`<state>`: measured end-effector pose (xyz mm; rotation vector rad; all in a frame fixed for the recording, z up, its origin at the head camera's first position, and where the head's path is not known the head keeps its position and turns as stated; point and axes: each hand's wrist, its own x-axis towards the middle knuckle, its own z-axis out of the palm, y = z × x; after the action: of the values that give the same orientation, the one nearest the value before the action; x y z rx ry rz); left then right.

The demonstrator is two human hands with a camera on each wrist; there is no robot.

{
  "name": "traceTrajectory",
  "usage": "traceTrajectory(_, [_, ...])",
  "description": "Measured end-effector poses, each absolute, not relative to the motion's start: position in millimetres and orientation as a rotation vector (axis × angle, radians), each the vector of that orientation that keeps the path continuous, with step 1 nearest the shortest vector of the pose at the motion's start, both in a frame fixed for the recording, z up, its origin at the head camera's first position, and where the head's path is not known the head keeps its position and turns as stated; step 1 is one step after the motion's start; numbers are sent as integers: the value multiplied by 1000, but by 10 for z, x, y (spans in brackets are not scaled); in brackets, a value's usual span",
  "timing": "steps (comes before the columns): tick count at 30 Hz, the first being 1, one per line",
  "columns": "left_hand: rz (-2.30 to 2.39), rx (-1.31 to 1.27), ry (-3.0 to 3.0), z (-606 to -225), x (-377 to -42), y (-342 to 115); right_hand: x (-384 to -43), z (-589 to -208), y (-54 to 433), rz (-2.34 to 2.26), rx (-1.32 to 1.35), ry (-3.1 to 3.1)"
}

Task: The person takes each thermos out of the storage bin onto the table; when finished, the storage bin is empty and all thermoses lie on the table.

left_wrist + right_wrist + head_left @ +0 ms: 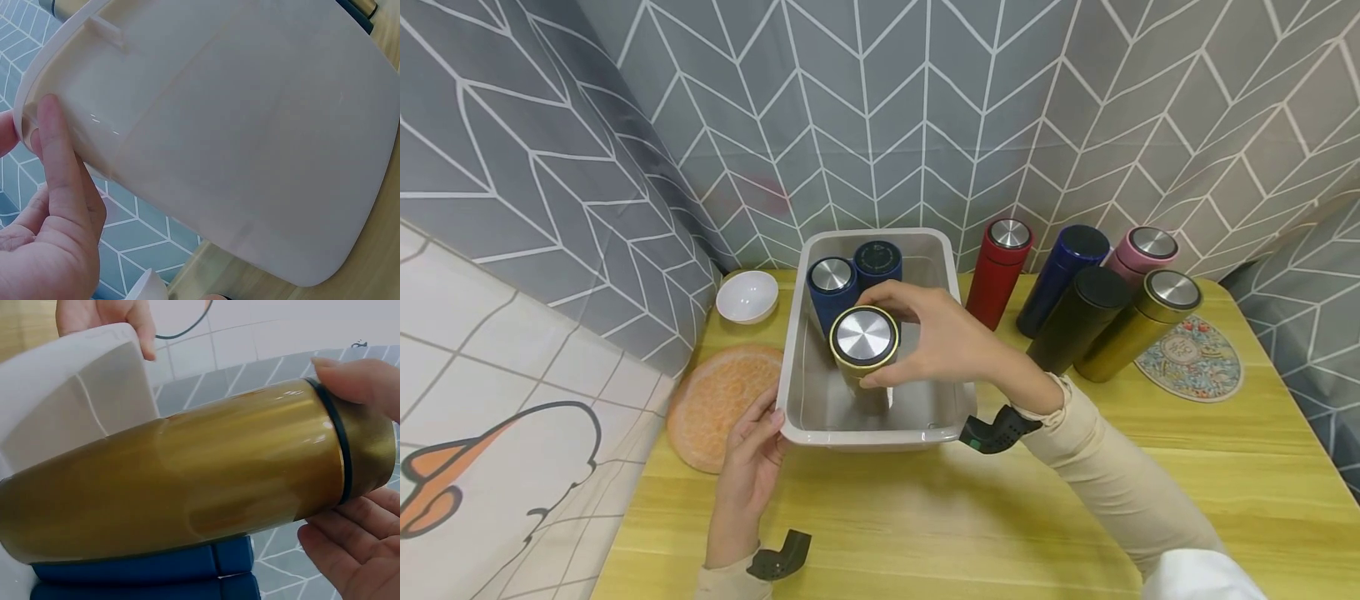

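My right hand [936,333] grips a gold thermos [187,481] around its cap, thumb on one side and fingers on the other. The thermos stands upright inside a light grey plastic bin [865,437], its silver-topped lid facing up in the head view. Behind it in the bin are two blue thermoses, one with a silver lid top [832,277] and one with a dark lid top [877,258]. At the bin's front left corner, my left hand [754,454] pinches the rim, with fingers against the outer wall in the left wrist view.
Right of the bin stand a red thermos [995,287], a dark blue one [1060,279], a pink one [1135,257], a black one [1075,325] and another gold one [1123,333]. A patterned round mat [1195,362] lies beside them. Left are a white bowl [747,297] and an orange round mat [718,408].
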<state>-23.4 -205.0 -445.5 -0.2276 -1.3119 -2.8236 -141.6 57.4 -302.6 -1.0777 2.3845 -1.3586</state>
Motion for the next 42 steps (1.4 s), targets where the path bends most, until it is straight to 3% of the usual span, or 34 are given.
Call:
traceTrajectory(22, [-2854, -267, -1269, -4458, -243, -2049, -1272, -2663, 929, -2000, -1236, 2249])
traceTrajectory(42, [-2844, -209, -1312, -4455, -234, -2058, -1162, -2427, 1288, -2610, -1111, 1914])
